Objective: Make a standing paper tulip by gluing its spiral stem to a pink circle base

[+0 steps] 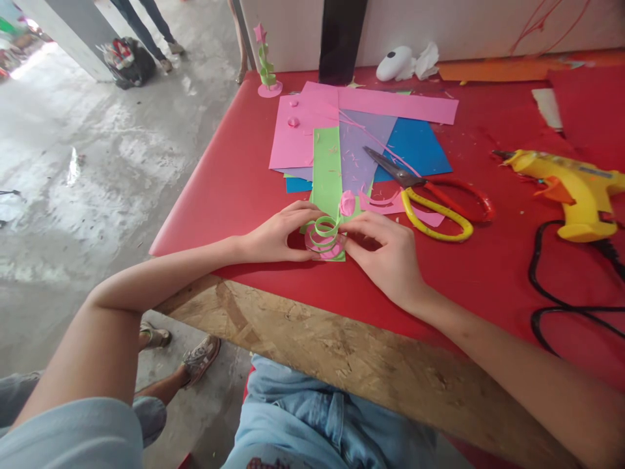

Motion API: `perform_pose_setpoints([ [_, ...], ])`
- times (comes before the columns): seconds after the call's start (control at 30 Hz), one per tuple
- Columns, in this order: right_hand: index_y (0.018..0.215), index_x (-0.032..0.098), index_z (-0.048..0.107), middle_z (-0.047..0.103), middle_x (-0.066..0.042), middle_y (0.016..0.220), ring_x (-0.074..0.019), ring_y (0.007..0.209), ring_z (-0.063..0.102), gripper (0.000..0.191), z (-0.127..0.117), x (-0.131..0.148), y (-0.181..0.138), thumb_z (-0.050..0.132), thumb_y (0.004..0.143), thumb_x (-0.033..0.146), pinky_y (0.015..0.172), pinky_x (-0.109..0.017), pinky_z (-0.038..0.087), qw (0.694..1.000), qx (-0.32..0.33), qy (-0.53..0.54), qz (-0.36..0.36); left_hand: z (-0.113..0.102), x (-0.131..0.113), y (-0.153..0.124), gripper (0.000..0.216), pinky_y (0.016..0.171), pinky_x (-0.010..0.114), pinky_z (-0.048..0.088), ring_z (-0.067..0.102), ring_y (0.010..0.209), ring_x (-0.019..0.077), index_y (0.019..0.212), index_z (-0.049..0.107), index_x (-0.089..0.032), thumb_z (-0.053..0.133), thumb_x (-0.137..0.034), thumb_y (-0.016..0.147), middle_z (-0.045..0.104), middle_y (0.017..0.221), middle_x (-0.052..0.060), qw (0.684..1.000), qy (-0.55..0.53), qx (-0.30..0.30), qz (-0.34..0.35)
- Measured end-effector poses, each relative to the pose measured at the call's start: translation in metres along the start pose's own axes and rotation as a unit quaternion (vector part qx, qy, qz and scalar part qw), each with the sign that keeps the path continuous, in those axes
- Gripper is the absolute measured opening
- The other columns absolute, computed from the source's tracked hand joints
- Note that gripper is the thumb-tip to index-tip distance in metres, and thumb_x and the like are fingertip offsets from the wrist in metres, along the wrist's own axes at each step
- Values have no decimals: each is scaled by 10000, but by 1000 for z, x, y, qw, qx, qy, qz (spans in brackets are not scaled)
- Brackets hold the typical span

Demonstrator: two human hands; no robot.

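Note:
A green paper spiral [326,229] stands on a pink paper disc [319,248] near the table's front edge, with a small pink paper rose [347,202] at its top. My left hand [276,233] pinches the spiral and disc from the left, fingers curled. My right hand [390,254] presses in from the right, its fingertips at the spiral's base and just below the rose. Both hands rest on the red table cover [229,182].
Sheets of pink, green, lilac and blue paper [342,140] lie behind the hands. Scissors [430,195] with yellow and red handles sit to the right, a yellow glue gun [571,189] with black cord farther right. A finished spiral flower [267,68] stands at the back left corner.

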State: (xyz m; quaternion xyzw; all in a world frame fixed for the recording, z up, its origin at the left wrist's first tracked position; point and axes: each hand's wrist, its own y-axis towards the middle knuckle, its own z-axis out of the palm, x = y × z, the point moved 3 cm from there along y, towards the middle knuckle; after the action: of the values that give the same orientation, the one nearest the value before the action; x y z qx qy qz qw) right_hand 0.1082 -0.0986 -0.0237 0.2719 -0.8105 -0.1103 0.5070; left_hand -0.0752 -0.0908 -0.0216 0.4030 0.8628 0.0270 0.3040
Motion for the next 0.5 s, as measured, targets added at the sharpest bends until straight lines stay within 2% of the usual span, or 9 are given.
perform_pose_setpoints([
  [0.27,775,176,698,647,-5,752,-67,635,565,105,1,1,0,627,794,100,554,-172,445,1000,-1,1,-8,0,-1,0,447,976,419,515,579,1132,236,1141,570,-137,679,-369,773,644,1140,144,1000,-11,5,-10],
  [0.5,819,175,717,652,-9,757,-72,642,570,106,0,0,0,636,796,111,557,-177,446,1000,-2,-5,-10,0,-2,0,403,948,371,532,595,1086,213,1115,571,-125,662,-340,787,648,1098,134,1000,6,-5,6],
])
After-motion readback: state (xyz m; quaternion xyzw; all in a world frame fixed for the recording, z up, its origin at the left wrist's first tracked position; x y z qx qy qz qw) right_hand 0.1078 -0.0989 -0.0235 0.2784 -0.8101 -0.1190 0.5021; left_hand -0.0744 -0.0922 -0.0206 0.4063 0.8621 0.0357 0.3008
